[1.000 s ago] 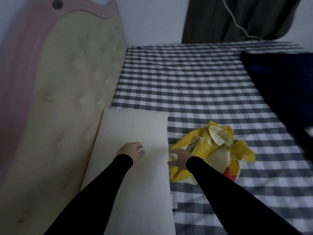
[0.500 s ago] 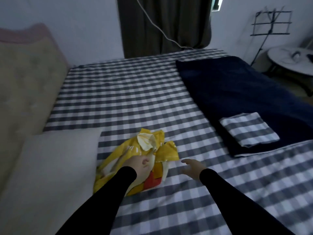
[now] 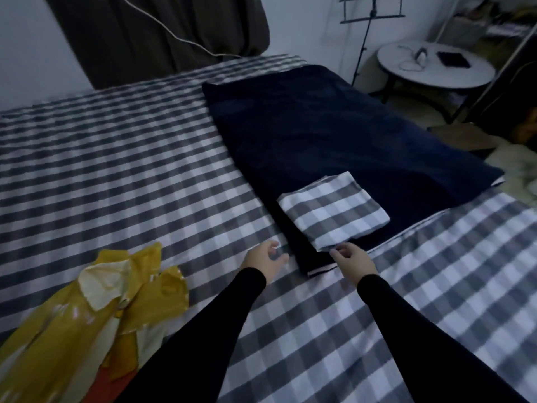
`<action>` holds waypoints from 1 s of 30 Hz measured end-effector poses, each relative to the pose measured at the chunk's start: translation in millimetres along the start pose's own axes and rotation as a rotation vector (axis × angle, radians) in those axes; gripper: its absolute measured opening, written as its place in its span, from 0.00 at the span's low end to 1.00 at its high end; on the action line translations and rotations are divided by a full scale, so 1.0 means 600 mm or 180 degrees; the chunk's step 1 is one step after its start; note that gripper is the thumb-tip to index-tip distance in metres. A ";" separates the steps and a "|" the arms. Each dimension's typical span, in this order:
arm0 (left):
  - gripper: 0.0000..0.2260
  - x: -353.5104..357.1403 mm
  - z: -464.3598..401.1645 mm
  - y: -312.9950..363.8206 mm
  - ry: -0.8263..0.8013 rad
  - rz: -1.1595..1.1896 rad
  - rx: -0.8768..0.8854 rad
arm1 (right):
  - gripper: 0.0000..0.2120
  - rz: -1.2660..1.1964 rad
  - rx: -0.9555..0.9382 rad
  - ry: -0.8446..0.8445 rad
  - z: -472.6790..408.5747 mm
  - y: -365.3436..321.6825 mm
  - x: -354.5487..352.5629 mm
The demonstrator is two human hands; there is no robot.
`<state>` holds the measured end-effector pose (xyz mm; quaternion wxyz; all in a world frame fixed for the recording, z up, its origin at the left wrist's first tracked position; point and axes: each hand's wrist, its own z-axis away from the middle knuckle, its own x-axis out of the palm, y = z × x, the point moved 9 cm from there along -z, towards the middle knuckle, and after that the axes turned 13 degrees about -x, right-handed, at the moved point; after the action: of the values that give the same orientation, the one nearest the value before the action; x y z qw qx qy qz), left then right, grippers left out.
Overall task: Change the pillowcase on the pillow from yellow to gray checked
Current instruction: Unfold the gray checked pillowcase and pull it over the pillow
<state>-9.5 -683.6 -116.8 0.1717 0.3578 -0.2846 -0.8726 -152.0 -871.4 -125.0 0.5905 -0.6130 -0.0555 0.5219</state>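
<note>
A folded gray checked pillowcase (image 3: pixel 332 209) lies on a dark navy blanket (image 3: pixel 334 135) on the bed. My right hand (image 3: pixel 353 261) hovers at the pillowcase's near corner, fingers curled and apart, holding nothing; whether it touches the corner I cannot tell. My left hand (image 3: pixel 266 260) is open just left of the blanket's near edge, above the checked sheet. The crumpled yellow pillowcase (image 3: pixel 96 309) lies loose at the lower left, apart from both hands. The bare pillow is out of view.
The bed wears a gray checked sheet (image 3: pixel 116 170). A dark curtain (image 3: pixel 162 33) with a white cable hangs behind. Right of the bed stand a round white table (image 3: pixel 436 65) with small items and a music stand (image 3: pixel 372 16).
My view has swung right, away from the pillow. My left hand let go of the yellow pillowcase, and both hands have reached forward to the folded gray checked pillowcase.
</note>
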 end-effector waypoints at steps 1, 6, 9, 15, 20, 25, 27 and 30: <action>0.20 0.026 -0.017 0.021 0.0001 0.0029 0.0015 | 0.17 -0.0111 0.0078 0.0178 -0.019 0.014 -0.017; 0.24 0.117 -0.069 0.086 -0.0035 0.0236 -0.0054 | 0.26 -0.0735 0.0738 0.0764 -0.087 0.102 -0.051; 0.26 0.146 -0.086 0.095 -0.0061 0.0286 -0.0111 | 0.22 -0.0899 0.0861 0.0646 -0.104 0.128 -0.040; 0.24 0.136 -0.090 0.105 -0.0040 0.0359 -0.0047 | 0.12 -0.1262 0.0678 0.0930 -0.120 0.113 -0.044; 0.26 0.069 -0.050 0.124 0.0270 0.0694 0.0158 | 0.12 -0.1815 0.0315 0.1102 -0.093 0.041 -0.044; 0.10 -0.046 0.018 0.140 0.0694 0.0729 0.0556 | 0.08 -0.2370 0.0136 0.0943 -0.045 -0.058 -0.039; 0.07 -0.090 0.051 0.145 0.0755 0.0645 0.0686 | 0.05 -0.2681 0.0141 0.0923 -0.019 -0.101 -0.034; 0.05 -0.152 0.109 0.154 0.0824 0.0402 0.1009 | 0.04 -0.3020 0.0056 0.0851 0.025 -0.171 -0.026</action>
<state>14.8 -685.3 26.3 0.2028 0.4709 -0.4157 -0.7512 -113.4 -842.0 -32.2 0.7702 -0.5767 -0.2478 0.1126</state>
